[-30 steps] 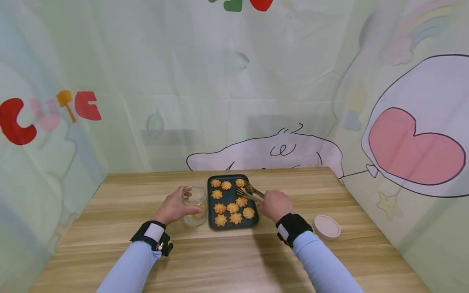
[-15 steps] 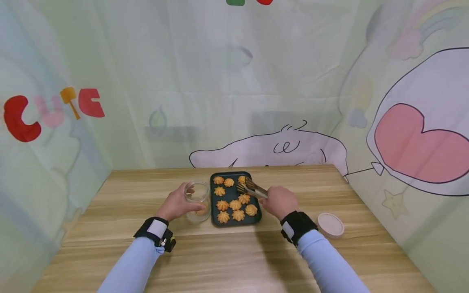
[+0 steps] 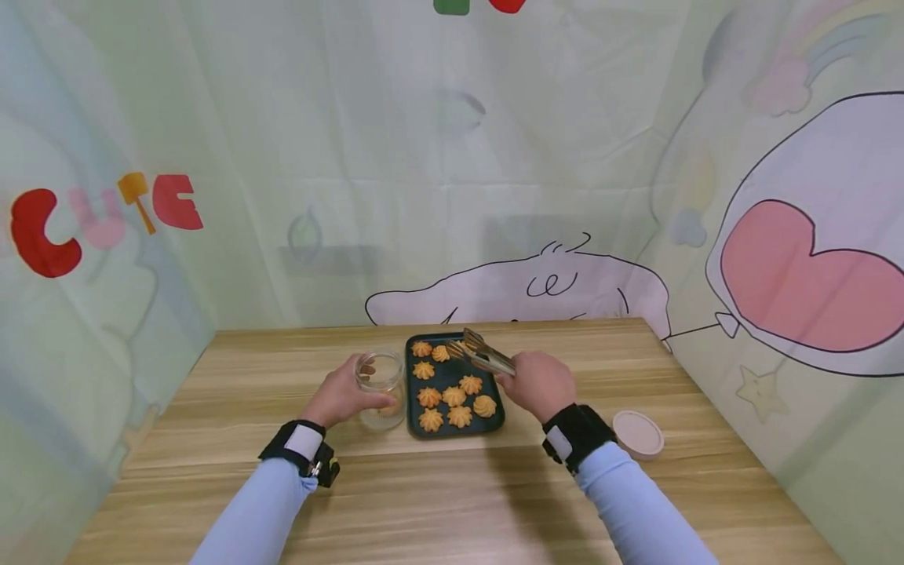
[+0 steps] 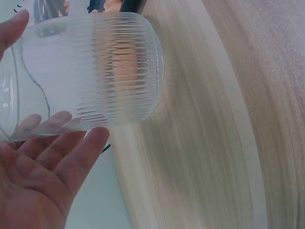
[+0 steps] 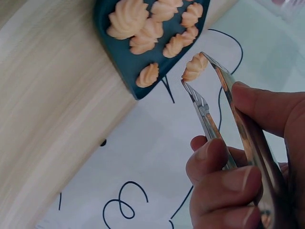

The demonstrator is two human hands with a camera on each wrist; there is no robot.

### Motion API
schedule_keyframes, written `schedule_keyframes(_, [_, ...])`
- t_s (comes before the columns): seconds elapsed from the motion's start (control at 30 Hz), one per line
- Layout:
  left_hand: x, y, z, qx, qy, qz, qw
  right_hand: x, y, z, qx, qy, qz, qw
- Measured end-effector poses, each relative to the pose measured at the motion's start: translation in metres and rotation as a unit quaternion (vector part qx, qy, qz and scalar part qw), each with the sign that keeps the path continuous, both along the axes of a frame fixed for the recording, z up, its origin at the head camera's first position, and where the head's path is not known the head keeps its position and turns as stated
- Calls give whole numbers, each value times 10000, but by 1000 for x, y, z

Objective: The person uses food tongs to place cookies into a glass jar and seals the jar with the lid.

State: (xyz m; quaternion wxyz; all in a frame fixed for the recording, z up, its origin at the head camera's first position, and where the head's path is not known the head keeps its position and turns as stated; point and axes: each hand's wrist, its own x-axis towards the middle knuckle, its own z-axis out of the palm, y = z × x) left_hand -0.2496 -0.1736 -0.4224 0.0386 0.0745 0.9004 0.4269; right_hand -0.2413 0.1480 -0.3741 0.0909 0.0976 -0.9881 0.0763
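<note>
My left hand (image 3: 348, 392) grips a clear glass jar (image 3: 382, 380) standing left of the tray, thumb on one side and fingers on the other. Through the jar's ribbed lower wall a golden-brown shape (image 4: 123, 59) shows, blurred by the glass. My right hand (image 3: 540, 384) squeezes metal tongs (image 3: 489, 360) over the far part of a dark baking tray (image 3: 466, 434). Between the tong tips a swirled cookie (image 5: 194, 67) is pinched, raised off the tray in the right wrist view. Several more piped cookies (image 3: 430, 397) lie on the tray.
A round pale pink lid (image 3: 638, 434) lies on the wooden table (image 3: 424, 502), right of my right forearm. Behind the table's far edge hangs a printed cloth backdrop (image 3: 395, 204), which also runs along both sides.
The tongs have risen from the tray's far right corner and shifted slightly left, bringing a cookie up with them. My left hand and the jar hold still.
</note>
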Motion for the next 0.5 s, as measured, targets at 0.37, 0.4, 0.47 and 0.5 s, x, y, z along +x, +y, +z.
schedule_keyframes(0.37, [0,0,0,27,-33,30,10000,5,-6,11,-20,29,50,10000])
schedule_keyframes(0.4, [0,0,-1,29,-34,32,10000,6,-7,13,-47,25,61,10000])
schedule_keyframes(0.47, [-1,0,-1,28,-36,33,10000,8,-9,17,-102,16,92,9999])
schedule_keyframes(0.5, [-1,0,-1,15,-31,32,10000,9,-10,19,-136,20,121,9998])
